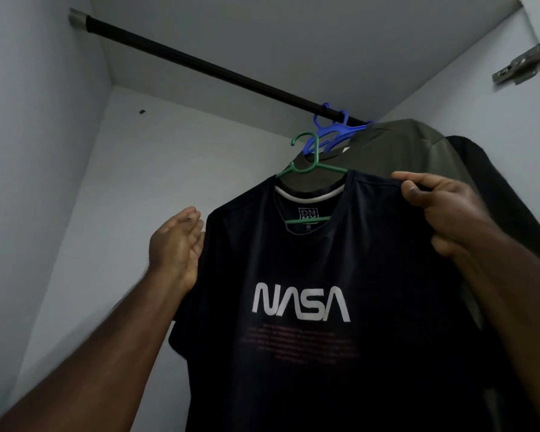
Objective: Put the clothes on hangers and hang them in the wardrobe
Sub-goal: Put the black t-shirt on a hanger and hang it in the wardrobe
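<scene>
In the middle of the frame a dark navy T-shirt (340, 275) with the white word NASA is hanging on a green hanger (309, 169), and the hanger's hook is pointing up, below the black rail (200, 63) and not yet on it. The right hand (443, 210), at the right of the frame, is gripping the shoulder of this T-shirt, with thumb and curled fingers closing on the cloth and on what is under it, so it is carrying the shirt. The left hand (176, 244), at the left of centre, is standing open with the fingers nearly straight and the palm turned toward the shirt's sleeve; it is just beside the cloth, and I cannot tell if it is touching it. The rail is running from the upper left of the frame down to the upper right of centre. There, blue hangers (331, 132) are sitting on the rail, and an olive shirt (396, 151) is hanging from them behind the navy one. A black garment (496, 194) is hanging further to the right. A metal door hinge (524, 60) is showing at the upper right edge, on the white wardrobe wall (44, 151).
</scene>
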### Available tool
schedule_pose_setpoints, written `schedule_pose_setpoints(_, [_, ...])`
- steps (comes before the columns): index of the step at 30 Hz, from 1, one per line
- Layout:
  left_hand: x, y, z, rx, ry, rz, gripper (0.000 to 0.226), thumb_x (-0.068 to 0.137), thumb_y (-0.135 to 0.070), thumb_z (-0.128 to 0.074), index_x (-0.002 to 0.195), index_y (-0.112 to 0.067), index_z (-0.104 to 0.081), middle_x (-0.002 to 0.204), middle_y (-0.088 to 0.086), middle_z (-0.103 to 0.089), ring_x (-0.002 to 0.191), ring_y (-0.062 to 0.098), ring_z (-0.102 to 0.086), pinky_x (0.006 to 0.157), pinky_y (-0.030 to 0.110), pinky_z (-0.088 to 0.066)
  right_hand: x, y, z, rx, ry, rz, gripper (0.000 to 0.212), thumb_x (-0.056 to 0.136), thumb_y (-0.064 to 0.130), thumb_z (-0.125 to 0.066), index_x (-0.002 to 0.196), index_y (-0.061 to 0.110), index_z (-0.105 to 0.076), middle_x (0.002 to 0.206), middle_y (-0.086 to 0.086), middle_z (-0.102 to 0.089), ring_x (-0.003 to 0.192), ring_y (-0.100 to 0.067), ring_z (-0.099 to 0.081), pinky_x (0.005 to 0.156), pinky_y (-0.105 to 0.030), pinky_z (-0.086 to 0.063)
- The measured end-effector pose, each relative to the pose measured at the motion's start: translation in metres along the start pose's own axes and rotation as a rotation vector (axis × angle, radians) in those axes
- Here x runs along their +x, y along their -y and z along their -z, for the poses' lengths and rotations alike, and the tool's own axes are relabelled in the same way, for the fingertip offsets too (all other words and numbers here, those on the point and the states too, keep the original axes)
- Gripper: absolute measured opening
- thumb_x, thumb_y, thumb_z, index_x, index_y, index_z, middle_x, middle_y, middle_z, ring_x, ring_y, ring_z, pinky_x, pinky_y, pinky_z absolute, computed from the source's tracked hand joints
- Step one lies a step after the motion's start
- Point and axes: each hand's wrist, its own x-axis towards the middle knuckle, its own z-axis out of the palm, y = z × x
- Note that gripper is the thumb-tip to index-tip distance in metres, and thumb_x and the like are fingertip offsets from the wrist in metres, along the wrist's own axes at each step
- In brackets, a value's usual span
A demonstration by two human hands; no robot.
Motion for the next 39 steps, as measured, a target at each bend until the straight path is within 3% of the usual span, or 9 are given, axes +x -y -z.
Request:
schedule_pose_setpoints(3, [-0.008,0.007,-0.013,-0.152,0.135,0.055,0.040,0.106,-0.028,-0.048,0.137,-0.004,-0.055,0.134,0.011,-0.062,0.127,0.023,-0.059,0.107,0.035,-0.047,0.013,-0.004,-0.010,-0.018,-0.047,0.024,0.018,0.097,0.010,-0.062,0.103,0.018,-0.076,0.099,-0.007,-0.076,0.093,-0.016,-0.073,0.075,-0.028,-0.060])
schedule_pose_setpoints(5, [-0.014,0.016,-0.024,-0.218,0.257,0.131,0.051,0.104,-0.043,-0.046,0.137,-0.006,-0.055,0.135,0.010,-0.063,0.126,0.024,-0.059,0.110,0.039,-0.045,0.021,-0.003,-0.016,-0.018,-0.070,0.031,0.018,0.097,0.009,-0.061,0.104,0.017,-0.076,0.098,-0.006,-0.076,0.089,-0.014,-0.074,0.069,-0.024,-0.059])
schedule_pose_setpoints(9, [-0.018,0.046,-0.049,-0.107,0.408,0.107,0.061,0.102,-0.056,-0.036,0.140,-0.012,-0.055,0.142,0.005,-0.059,0.132,0.019,-0.055,0.115,0.040,-0.039,0.041,-0.001,-0.025,-0.018,-0.105,0.049,0.018,0.098,0.008,-0.061,0.107,0.014,-0.075,0.098,-0.006,-0.076,0.091,-0.016,-0.074,0.069,-0.026,-0.060])
schedule_pose_setpoints(16, [-0.001,0.089,-0.092,0.190,0.500,-0.036,0.063,0.104,-0.056,-0.027,0.147,-0.015,-0.047,0.153,0.000,-0.048,0.143,0.013,-0.041,0.118,0.033,-0.030,0.080,-0.003,-0.036,-0.049,-0.127,0.129,0.019,0.099,0.007,-0.059,0.111,0.009,-0.073,0.098,-0.006,-0.073,0.084,-0.010,-0.070,0.065,-0.019,-0.058])
schedule_pose_setpoints(19, [0.009,0.103,-0.106,0.255,0.529,-0.084,0.061,0.104,-0.055,-0.029,0.148,-0.017,-0.047,0.152,0.001,-0.048,0.141,0.012,-0.042,0.114,0.028,-0.032,0.097,-0.003,-0.036,-0.061,-0.142,0.154,0.018,0.098,0.007,-0.061,0.109,0.009,-0.074,0.098,-0.006,-0.073,0.088,-0.013,-0.071,0.071,-0.024,-0.061])
schedule_pose_setpoints(26, [0.030,0.120,-0.142,0.330,0.604,-0.168,0.057,0.106,-0.047,-0.031,0.148,-0.014,-0.045,0.140,-0.007,-0.055,0.100,-0.014,-0.059,0.081,0.004,-0.045,0.137,0.001,-0.035,-0.011,-0.165,0.175,0.014,0.097,0.005,-0.062,0.099,0.010,-0.075,0.095,-0.008,-0.074,0.089,-0.018,-0.073,0.074,-0.030,-0.063])
schedule_pose_setpoints(31, [0.052,0.122,-0.156,0.360,0.607,-0.217,0.062,0.100,-0.056,-0.035,0.147,-0.018,-0.048,0.150,-0.003,-0.050,0.134,0.003,-0.046,0.105,0.021,-0.037,0.170,0.012,-0.045,-0.057,-0.213,0.238,0.011,0.095,0.009,-0.065,0.094,0.014,-0.075,0.094,-0.005,-0.073,0.089,-0.016,-0.072,0.077,-0.030,-0.062])
schedule_pose_setpoints(37, [0.062,0.118,-0.159,0.373,0.603,-0.206,0.058,0.103,-0.053,-0.035,0.147,-0.018,-0.048,0.151,-0.003,-0.050,0.127,0.000,-0.048,0.100,0.019,-0.038,0.196,0.024,-0.066,-0.185,-0.280,0.286,0.017,0.089,0.006,-0.063,0.080,0.013,-0.075,0.085,-0.004,-0.074,0.084,-0.019,-0.073,0.072,-0.035,-0.063])
schedule_pose_setpoints(39, [0.062,0.118,-0.158,0.385,0.606,-0.196,0.059,0.103,-0.054,-0.036,0.148,-0.017,-0.048,0.151,-0.004,-0.050,0.127,0.000,-0.048,0.101,0.019,-0.038,0.201,0.022,-0.073,-0.228,-0.258,0.290,0.016,0.091,0.009,-0.060,0.090,0.011,-0.076,0.093,-0.007,-0.074,0.091,-0.022,-0.073,0.078,-0.036,-0.063])
